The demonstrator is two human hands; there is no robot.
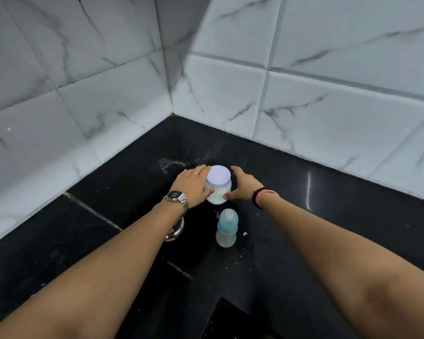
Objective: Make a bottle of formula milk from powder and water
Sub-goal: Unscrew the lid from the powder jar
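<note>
A clear jar of white powder point(217, 192) with a pale lilac lid stands on the black counter point(304, 216). My left hand point(194, 184) wraps the jar's left side, thumb on its front. Spread just to the jar's right, my right hand point(244, 184) has its thumb touching the jar's lower front while the fingers stay apart from it. A baby bottle point(227, 228) with a blue collar and clear cap stands upright nearer to me, between my forearms.
A shiny steel vessel point(176, 231) sits partly hidden under my left wrist. White marble-look tiled walls point(108, 106) meet in a corner behind the jar. Powder specks lie scattered on the counter. A step in the counter edge shows at bottom centre point(230, 314).
</note>
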